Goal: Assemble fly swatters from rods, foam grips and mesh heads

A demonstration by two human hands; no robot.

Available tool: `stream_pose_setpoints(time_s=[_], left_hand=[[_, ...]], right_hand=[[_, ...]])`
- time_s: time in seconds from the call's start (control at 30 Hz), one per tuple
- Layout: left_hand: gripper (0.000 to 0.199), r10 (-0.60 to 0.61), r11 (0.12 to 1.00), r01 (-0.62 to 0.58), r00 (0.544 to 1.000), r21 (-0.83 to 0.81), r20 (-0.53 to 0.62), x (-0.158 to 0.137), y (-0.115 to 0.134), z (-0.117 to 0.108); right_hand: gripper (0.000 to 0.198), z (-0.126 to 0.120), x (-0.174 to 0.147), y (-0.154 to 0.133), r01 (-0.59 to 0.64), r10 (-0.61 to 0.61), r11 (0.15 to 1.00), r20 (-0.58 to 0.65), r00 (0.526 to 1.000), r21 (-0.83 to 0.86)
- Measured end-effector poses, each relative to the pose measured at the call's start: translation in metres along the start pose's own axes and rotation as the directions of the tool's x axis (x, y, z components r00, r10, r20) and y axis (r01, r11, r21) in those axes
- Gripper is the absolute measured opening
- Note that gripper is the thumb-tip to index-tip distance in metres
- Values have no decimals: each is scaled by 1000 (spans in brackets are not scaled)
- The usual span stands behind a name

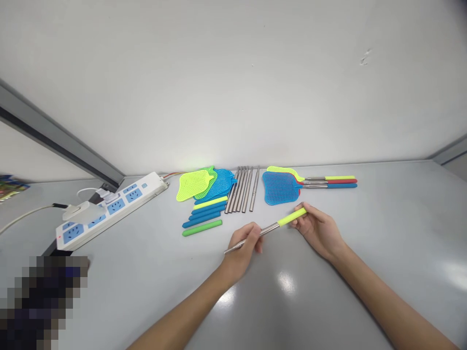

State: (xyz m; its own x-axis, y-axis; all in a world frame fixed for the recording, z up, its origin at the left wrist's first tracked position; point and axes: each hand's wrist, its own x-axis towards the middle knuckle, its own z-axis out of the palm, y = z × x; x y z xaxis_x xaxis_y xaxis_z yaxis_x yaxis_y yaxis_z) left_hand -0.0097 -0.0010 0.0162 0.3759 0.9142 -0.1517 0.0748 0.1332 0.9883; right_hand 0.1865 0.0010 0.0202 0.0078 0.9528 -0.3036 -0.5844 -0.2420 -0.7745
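My left hand [243, 247] is closed around a metal rod [270, 228], whose bare end pokes out past the fist at lower left. On the rod's other end sits a yellow-green handle sleeve [288, 218], and my right hand [319, 228] pinches its tip. Rod and sleeve slant above the grey table. Behind my left hand lie several loose metal rods [241, 192] side by side. To their left are several blue sleeves [204, 216], one yellow sleeve [210, 202] and a green sleeve [202, 228]. Beyond my right hand rest fly swatters [281, 188] with rods and coloured handles.
Loose yellow-green swatter heads [193, 184] and blue swatter heads [221, 183] overlap near the wall. A white power strip [115, 209] with plugs and cables lies at the left. A pixelated dark area covers the lower left corner. A wall [241, 97] bounds the table's back.
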Motion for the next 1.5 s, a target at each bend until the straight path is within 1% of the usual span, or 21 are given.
stream_pose_setpoints(time_s=[0.07, 0.13, 0.23, 0.33, 0.47, 0.6, 0.7, 0.8, 0.93, 1.07, 1.23, 1.5], left_hand=[[39, -27, 995, 22, 998, 94, 59, -3, 1, 1], [42, -38, 991, 27, 996, 130, 84, -4, 1, 2], [42, -32, 993, 23, 997, 114, 74, -3, 1, 1], [42, -28, 995, 22, 998, 98, 59, -2, 1, 0], [41, -28, 995, 22, 998, 93, 60, -2, 3, 0], [40, -11, 999, 8, 999, 53, 47, -2, 2, -1], [40, -4, 999, 6, 999, -40, 45, 0, -1, -2], [41, 3, 990, 3, 999, -139, 47, 2, -5, -2], [45, -25, 985, 38, 997, -171, 73, 1, -7, -3], [48, -48, 987, 60, 995, -149, 84, 0, -7, -3], [50, -62, 995, 72, 990, -74, 125, -2, -8, -4], [49, -56, 998, 60, 991, -34, 122, -2, -6, -3]], right_hand=[[23, 2, -1, 0, 16, -14, 998, 37, 999, -60], [24, 4, -2, 1, 37, -30, 993, 64, 997, -111], [28, 5, -3, 2, 68, -53, 983, 91, 994, -171], [31, 5, -2, 3, 95, -75, 976, 109, 991, -195], [31, 5, -1, 4, 97, -82, 973, 80, 993, -207], [31, 4, -2, 4, 102, -87, 972, 79, 993, -214], [35, 3, -2, 5, 125, -97, 960, 119, 988, -251], [41, 3, -3, 7, 146, -98, 934, 157, 983, -328], [48, 1, -4, 8, 127, -82, 910, 129, 988, -394], [47, 0, -3, 8, 110, -69, 908, 113, 991, -405], [44, 0, -3, 7, 98, -60, 915, 107, 992, -391], [44, -1, -3, 8, 103, -60, 922, 123, 991, -374]])
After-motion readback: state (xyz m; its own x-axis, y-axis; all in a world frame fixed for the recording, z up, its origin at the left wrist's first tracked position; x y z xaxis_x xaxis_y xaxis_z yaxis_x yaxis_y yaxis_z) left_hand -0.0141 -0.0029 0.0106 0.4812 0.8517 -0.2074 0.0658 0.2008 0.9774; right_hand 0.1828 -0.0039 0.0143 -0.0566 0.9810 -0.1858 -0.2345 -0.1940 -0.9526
